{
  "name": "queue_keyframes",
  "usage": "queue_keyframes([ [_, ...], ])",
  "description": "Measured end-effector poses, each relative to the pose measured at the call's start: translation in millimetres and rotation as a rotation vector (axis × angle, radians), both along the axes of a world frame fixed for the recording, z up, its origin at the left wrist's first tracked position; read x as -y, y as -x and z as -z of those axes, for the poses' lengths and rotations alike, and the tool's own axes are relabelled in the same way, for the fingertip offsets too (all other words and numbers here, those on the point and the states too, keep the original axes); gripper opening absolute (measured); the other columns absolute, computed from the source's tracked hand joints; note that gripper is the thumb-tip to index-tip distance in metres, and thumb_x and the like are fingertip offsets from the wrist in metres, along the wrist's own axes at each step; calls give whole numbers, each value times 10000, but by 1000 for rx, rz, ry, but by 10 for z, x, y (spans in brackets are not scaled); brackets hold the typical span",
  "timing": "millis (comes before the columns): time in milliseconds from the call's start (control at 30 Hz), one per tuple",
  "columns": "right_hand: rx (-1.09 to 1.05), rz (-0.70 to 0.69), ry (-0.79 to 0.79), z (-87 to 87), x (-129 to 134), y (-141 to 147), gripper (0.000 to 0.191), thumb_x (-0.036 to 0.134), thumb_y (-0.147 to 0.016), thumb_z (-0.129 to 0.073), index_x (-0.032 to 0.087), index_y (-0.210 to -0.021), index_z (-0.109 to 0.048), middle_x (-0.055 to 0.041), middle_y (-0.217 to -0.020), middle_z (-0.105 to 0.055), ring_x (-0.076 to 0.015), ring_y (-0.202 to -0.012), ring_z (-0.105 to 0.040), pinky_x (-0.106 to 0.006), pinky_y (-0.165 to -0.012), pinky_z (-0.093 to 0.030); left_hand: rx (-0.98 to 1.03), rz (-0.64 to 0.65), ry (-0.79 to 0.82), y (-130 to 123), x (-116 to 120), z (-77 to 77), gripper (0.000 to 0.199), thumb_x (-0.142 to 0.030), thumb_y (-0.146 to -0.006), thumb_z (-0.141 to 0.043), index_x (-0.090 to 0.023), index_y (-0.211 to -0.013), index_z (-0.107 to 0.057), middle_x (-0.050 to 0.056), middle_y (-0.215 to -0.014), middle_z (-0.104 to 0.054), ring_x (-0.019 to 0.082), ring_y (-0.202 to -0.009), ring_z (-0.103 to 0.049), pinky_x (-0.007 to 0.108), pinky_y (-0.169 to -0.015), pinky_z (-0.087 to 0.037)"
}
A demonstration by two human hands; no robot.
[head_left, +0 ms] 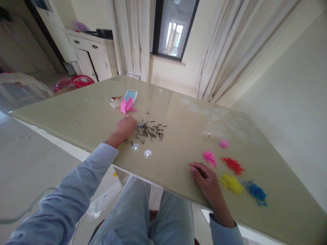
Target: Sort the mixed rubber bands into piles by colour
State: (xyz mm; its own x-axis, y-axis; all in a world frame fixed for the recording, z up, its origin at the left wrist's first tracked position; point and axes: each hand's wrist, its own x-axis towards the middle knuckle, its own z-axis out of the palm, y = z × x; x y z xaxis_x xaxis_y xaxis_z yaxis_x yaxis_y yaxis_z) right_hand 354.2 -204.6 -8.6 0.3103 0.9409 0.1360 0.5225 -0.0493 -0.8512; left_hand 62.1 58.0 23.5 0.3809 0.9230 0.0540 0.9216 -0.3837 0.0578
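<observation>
A loose heap of small black rubber bands (149,131) lies on the table in front of me. My left hand (127,126) is at the heap's left edge, knuckles up and fingers closed; whatever the fingertips hold is hidden. Farther right, my right hand (204,175) rests near the table's front edge, thumb and curled fingers together, with nothing visible in them. Around it are small piles of pink bands (209,158), red bands (233,165), yellow bands (231,183) and blue bands (255,192). The yellow pile is closest to that hand's right side.
Beyond my left hand lie folded pink paper (127,105), a blue face mask (131,96) and a small wrapper (116,98). A clear plastic item (211,135) and a pink bundle (223,143) lie right. Light reflections show on the glossy table (173,149).
</observation>
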Motion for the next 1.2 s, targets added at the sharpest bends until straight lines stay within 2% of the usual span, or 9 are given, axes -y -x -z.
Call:
queue_keyframes([
  [200,-4,2,-6,0,-3,-1,271,431,-873,-611,193,-937,-722,-28,-703,-672,-161,-581,-600,-264,-550,-488,-154,123,-114,-31,39,16,360,-78,-887,-363,-86,-1016,-699,207,-1032,-628,327,-942,-666,407,-749,-529],
  [333,-11,13,-3,-8,-2,4,274,435,-868,-614,193,-934,-723,-29,-706,-675,-162,-580,-606,-265,-550,-495,-98,122,-126,2,44,13,344,-143,-923,-352,-92,-986,-686,192,-1030,-631,321,-917,-667,402,-727,-523],
  [433,11,17,3,-17,1,6,276,434,-869,-612,195,-937,-731,-30,-703,-678,-165,-587,-607,-268,-557,-494,78,66,-121,41,65,-2,340,-221,-938,-363,-113,-983,-682,174,-1045,-647,291,-911,-654,385,-753,-510],
  [567,26,18,-2,-27,3,8,275,435,-868,-611,196,-926,-735,-27,-691,-672,-163,-586,-600,-265,-552,-486,499,48,-97,74,228,-88,247,-282,-865,-481,-129,-888,-674,112,-896,-677,213,-777,-613,324,-745,-475],
  [667,3,17,5,-21,8,9,272,429,-872,-608,192,-931,-729,-24,-689,-666,-156,-576,-593,-257,-536,-476,945,40,92,42,523,-228,211,-349,-811,-566,-151,-812,-641,22,-683,-601,135,-581,-501,260,-569,-402],
  [733,-10,12,-1,-11,12,11,263,419,-876,-608,191,-937,-725,-18,-678,-657,-151,-571,-590,-253,-535,-471,1267,33,351,-24,778,-343,210,-373,-805,-591,-165,-805,-619,-41,-561,-475,98,-481,-393,233,-478,-323],
  [800,-23,6,-10,-3,12,18,253,408,-879,-608,190,-941,-722,-16,-679,-655,-148,-575,-590,-252,-544,-471,1453,40,544,-123,1033,-450,211,-374,-802,-634,-164,-812,-622,-52,-579,-459,69,-463,-340,217,-451,-273],
  [967,-40,15,-20,-20,6,52,237,383,-882,-605,184,-940,-722,-24,-713,-672,-148,-591,-597,-257,-565,-481,1459,89,629,-440,1471,-586,209,-381,-811,-681,-173,-819,-670,-48,-596,-495,62,-506,-387,200,-470,-288],
  [1200,-9,8,-33,-30,27,71,232,368,-895,-578,194,-939,-726,-44,-790,-701,-157,-646,-618,-269,-609,-495,1559,128,757,-784,1666,-617,199,-365,-797,-677,-168,-778,-652,-28,-644,-569,58,-484,-385,213,-464,-296],
])
